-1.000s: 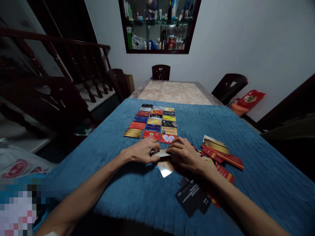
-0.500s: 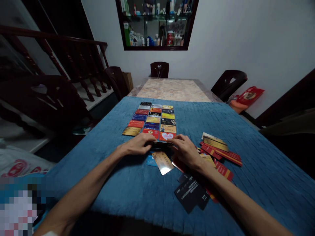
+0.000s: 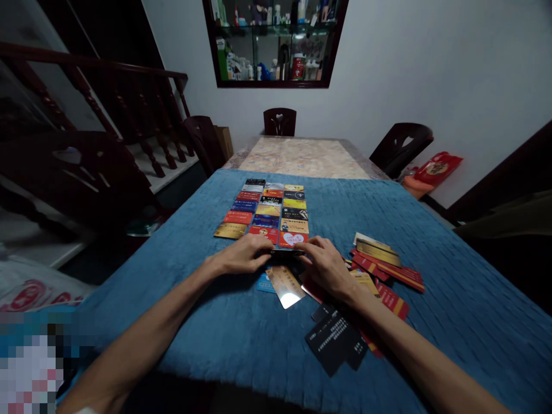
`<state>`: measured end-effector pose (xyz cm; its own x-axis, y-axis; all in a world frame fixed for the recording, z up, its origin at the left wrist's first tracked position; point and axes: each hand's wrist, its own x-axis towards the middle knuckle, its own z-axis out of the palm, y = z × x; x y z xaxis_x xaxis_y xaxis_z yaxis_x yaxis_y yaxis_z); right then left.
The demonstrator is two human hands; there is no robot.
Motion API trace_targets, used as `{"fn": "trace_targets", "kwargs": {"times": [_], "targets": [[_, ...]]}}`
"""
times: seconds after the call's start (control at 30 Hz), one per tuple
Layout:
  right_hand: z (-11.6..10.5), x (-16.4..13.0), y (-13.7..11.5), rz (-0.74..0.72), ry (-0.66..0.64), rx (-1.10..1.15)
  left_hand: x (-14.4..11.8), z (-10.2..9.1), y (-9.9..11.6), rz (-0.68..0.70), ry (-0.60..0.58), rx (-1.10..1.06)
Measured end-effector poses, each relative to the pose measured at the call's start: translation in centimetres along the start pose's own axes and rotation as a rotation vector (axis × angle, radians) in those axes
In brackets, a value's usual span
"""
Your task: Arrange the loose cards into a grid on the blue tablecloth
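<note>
My left hand [image 3: 246, 253] and my right hand [image 3: 326, 265] pinch the two ends of a dark card [image 3: 285, 251], seen almost edge-on. It sits at the near end of three columns of overlapping cards, just below a red card with a pale heart [image 3: 294, 239]. Left of that lies another red card [image 3: 263, 234], and a gold card [image 3: 230, 230] ends the left column. Beneath my hands a shiny gold card [image 3: 286, 287] overlaps a blue card [image 3: 265, 282]. My right forearm passes over a loose pile of cards and partly hides it.
Red and gold cards [image 3: 388, 270] lie scattered at the right, with black cards [image 3: 332, 339] nearer me. A blue cloth [image 3: 207, 322] covers the near part of the table; patterned tabletop [image 3: 302, 155] shows beyond. Chairs [image 3: 279, 122] stand around it.
The dark card has tilted, so less of its face shows and more of the heart card is visible. Both hands stay nearly in place.
</note>
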<state>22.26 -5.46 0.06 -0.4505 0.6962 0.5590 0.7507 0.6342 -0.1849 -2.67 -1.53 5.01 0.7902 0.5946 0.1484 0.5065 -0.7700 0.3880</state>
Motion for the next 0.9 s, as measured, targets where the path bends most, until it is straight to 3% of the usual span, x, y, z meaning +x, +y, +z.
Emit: {"fn": "trace_targets", "kwargs": {"times": [0.27, 0.5, 0.9], "targets": [[0.0, -0.1, 0.0, -0.046, 0.001, 0.003, 0.0, 0.3, 0.2, 0.031, 0.007, 0.028], [0.4, -0.1, 0.1, -0.123, 0.090, -0.031, 0.0, 0.7, -0.2, 0.057, 0.034, 0.022], [-0.1, 0.3, -0.3, -0.147, 0.129, -0.144, 0.1, 0.7, -0.9, 0.059, 0.198, -0.011]]}}
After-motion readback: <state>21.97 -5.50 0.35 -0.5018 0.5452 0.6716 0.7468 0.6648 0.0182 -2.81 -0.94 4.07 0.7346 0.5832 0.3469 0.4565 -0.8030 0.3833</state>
